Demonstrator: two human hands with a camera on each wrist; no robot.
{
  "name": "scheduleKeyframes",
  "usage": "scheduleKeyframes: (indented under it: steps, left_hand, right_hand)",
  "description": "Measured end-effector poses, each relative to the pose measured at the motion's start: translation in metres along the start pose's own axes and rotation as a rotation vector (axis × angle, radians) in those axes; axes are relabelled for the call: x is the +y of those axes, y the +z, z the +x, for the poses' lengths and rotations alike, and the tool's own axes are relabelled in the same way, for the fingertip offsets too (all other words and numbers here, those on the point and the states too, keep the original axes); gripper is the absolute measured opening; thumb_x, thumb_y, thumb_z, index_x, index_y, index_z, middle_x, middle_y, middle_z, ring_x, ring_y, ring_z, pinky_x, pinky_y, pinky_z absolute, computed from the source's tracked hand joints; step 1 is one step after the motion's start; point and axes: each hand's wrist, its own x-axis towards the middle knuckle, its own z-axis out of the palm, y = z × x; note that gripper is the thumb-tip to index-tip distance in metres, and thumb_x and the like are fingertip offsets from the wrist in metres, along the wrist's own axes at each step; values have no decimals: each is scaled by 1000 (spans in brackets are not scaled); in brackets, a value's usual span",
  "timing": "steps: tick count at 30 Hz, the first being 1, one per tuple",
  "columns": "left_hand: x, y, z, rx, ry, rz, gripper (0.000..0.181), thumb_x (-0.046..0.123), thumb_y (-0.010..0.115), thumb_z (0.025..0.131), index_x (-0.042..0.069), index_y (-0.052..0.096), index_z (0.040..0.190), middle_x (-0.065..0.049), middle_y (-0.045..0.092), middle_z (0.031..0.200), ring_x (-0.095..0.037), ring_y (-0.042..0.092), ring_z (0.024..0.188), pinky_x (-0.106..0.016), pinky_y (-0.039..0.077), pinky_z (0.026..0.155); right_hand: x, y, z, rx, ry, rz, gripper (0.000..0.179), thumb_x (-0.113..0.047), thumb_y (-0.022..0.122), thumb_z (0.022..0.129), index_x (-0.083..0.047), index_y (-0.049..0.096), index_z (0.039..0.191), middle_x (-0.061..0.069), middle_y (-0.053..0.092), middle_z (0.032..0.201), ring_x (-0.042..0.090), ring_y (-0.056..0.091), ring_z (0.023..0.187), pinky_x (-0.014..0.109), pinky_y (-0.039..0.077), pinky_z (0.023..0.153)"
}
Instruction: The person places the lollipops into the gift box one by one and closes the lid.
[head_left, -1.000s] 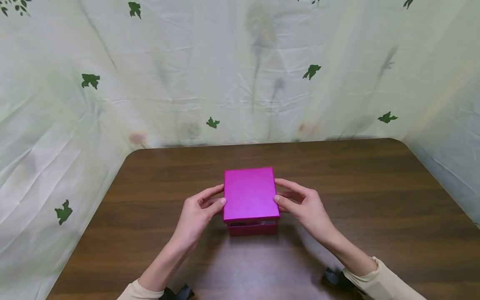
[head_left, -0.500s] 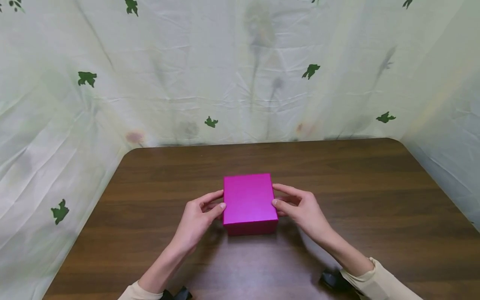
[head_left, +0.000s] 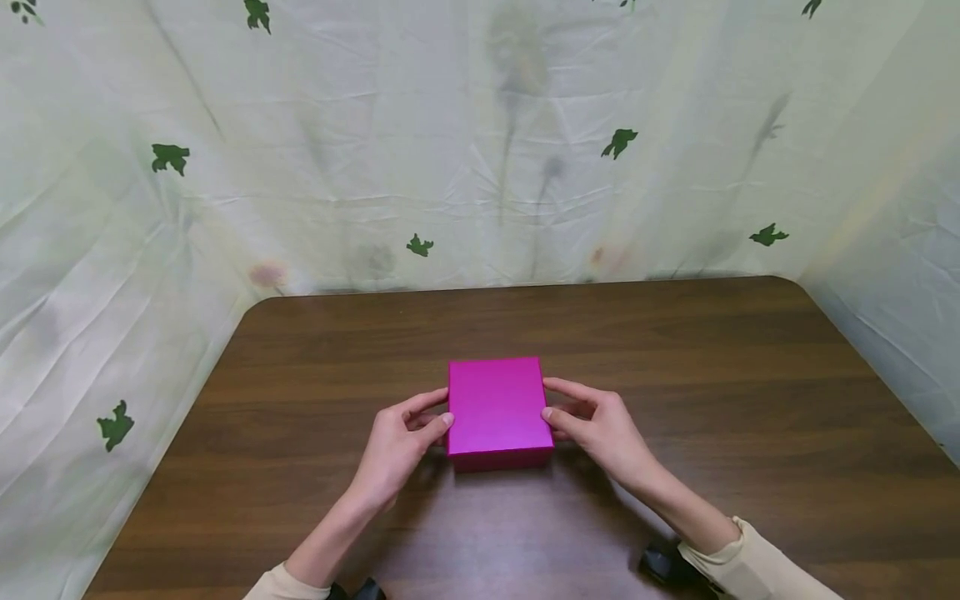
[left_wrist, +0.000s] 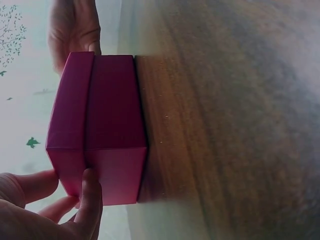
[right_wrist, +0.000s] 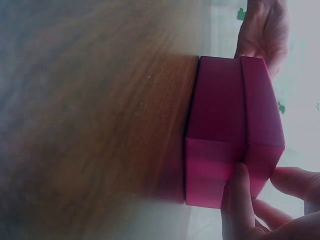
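A glossy magenta box lid [head_left: 498,407] covers a darker magenta box base [left_wrist: 117,102] that stands on the wooden table. Seen from the left wrist, the lid's rim overlaps the base's upper walls, with a thin seam between the two. My left hand [head_left: 393,446] holds the lid's left side, thumb at the near part and fingers along the side wall. On the opposite side my right hand [head_left: 611,433] grips the lid the same way. One fingertip of each hand lies at the seam in the wrist views. The inside of the box is hidden.
The brown wooden table [head_left: 262,433] has rounded far corners. Behind and beside it hangs a pale cloth [head_left: 337,150] with green leaf prints. A black strap piece [head_left: 663,562] shows beneath the right sleeve [head_left: 750,562].
Both hands have lowered the lid onto the base. The gap at the front, which showed contents a second ago, has closed.
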Motion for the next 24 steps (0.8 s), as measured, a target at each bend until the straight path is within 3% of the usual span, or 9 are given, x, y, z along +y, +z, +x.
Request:
scheduleKeyframes:
  steps: [7, 17, 20, 21, 24]
  left_hand:
    - [-6, 2, 0, 3, 4, -38, 38, 2, 68, 90, -2, 63, 127, -19, 72, 100, -23, 70, 85, -31, 56, 73]
    - [-10, 3, 0, 1, 3, -43, 38, 5, 69, 91, 1, 64, 128, -17, 70, 108, -22, 68, 93, -26, 54, 74]
    - [-11, 1, 0, -10, 35, 75, 39, 9, 68, 92, 7, 63, 130, -13, 69, 113, -22, 67, 96, -31, 52, 76]
    - [-11, -1, 0, -15, 65, 149, 39, 11, 68, 92, 9, 62, 131, -11, 67, 119, -22, 66, 100, -33, 53, 79]
    - [-8, -8, -2, -5, 220, 453, 45, 18, 67, 94, 13, 57, 137, -7, 55, 137, -24, 56, 120, -44, 48, 92]
  right_hand:
    - [2, 0, -1, -12, 16, -14, 49, -16, 75, 88, -5, 60, 134, 15, 72, 98, 24, 72, 80, 34, 57, 73]
    - [5, -1, 1, -21, 18, 3, 47, -13, 73, 89, -3, 59, 133, 17, 71, 100, 25, 71, 83, 33, 57, 73]
    - [4, -4, -1, -29, 14, -50, 47, -20, 71, 92, -7, 58, 135, 17, 69, 108, 24, 70, 89, 33, 57, 76]
    - [3, -5, -3, -27, 12, -100, 48, -25, 70, 93, -12, 57, 137, 15, 68, 113, 24, 70, 87, 33, 57, 76]
    - [-3, -13, -12, -12, -32, -310, 53, -41, 65, 95, -24, 50, 144, 6, 59, 132, 22, 65, 103, 40, 52, 85]
